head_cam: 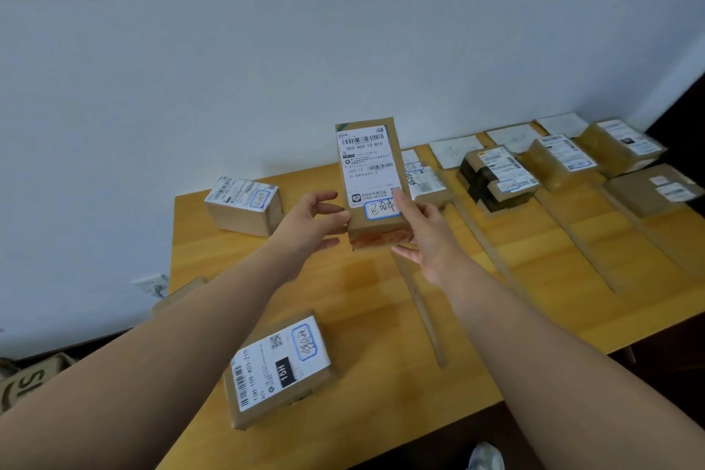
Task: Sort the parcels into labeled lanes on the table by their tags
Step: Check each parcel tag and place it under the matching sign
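Observation:
I hold a tall cardboard parcel (368, 168) upright above the yellow wooden table (534, 259); its white shipping label and blue-framed handwritten tag face me. My right hand (421, 237) grips its right side, thumb on the label. My left hand (316, 219) touches its lower left edge with fingers spread. Another parcel (276, 368) lies flat near the front edge, and a third (244, 204) sits at the far left. Several parcels, among them a black-taped one (496, 175) and a brown one (564, 160), lie in lanes at the right.
Cardboard strips (419, 305) divide the tabletop into lanes, with white paper lane labels (456, 151) along the back edge by the wall. A wall socket (152, 284) is low on the left. A box (179, 294) and a bag (23, 382) stand beside the table's left.

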`<action>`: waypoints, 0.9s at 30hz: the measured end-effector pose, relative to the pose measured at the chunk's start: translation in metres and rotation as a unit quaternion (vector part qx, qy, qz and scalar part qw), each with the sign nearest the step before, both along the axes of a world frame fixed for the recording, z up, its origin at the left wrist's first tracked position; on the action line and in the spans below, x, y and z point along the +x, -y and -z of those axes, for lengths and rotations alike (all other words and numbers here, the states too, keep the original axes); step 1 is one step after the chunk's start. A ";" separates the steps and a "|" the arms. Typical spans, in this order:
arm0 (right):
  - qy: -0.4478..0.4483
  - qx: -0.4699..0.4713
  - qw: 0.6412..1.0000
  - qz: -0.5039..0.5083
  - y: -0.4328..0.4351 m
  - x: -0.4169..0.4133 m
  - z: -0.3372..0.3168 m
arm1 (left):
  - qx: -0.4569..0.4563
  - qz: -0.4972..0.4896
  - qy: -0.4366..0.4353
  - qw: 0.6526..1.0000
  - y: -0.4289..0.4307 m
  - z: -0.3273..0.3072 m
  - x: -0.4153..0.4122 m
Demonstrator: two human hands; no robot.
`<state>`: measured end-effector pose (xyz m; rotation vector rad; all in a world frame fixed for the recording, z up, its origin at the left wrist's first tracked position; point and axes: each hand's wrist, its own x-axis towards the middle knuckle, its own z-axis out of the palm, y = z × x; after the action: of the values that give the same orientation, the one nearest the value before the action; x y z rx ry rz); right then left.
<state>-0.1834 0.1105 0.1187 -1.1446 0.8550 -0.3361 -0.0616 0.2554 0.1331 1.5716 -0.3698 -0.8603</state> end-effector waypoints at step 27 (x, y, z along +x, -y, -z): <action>-0.055 -0.034 0.992 -0.104 0.295 -0.222 -0.004 | 0.030 -0.001 -0.098 0.995 0.285 0.009 -0.219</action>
<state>-0.4055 -0.1848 0.1232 -1.3139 0.8172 -0.1322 -0.2803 -0.0292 0.1238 1.5273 -0.2035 -1.0220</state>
